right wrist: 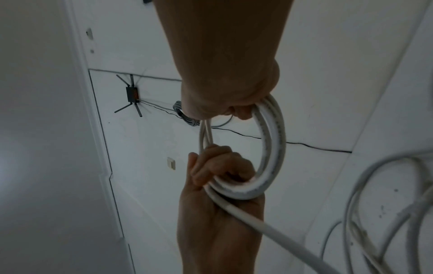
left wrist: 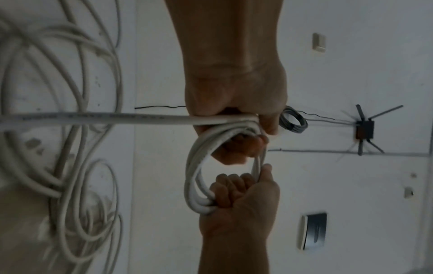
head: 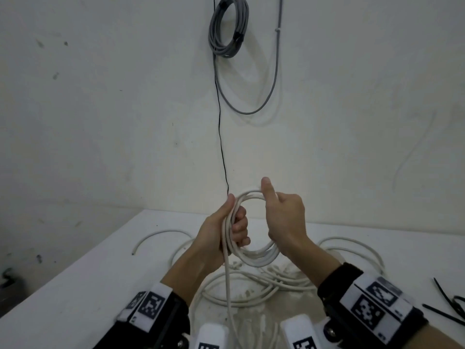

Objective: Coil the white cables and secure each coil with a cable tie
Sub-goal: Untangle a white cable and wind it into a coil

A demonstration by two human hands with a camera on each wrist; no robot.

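A small coil of white cable point(head: 254, 256) is held upright above the white table point(head: 88, 285). My left hand point(head: 232, 224) grips the coil's left side, fingers curled through the loop. My right hand point(head: 283, 215) grips the right side with the thumb pointing up. From the left hand the cable's loose tail point(head: 227, 285) drops to a tangle of white cables point(head: 254, 290) on the table. In the left wrist view the left hand point(left wrist: 236, 103) clasps the coil point(left wrist: 195, 166). In the right wrist view the right hand point(right wrist: 232, 89) holds the coil point(right wrist: 275, 148). Black cable ties point(head: 450, 307) lie at the right.
A grey cable coil point(head: 227, 26) hangs on the wall behind, with a thin black wire point(head: 222, 147) running down beside it. A black router point(left wrist: 364, 129) is fixed to the wall. The table's left edge runs diagonally toward me.
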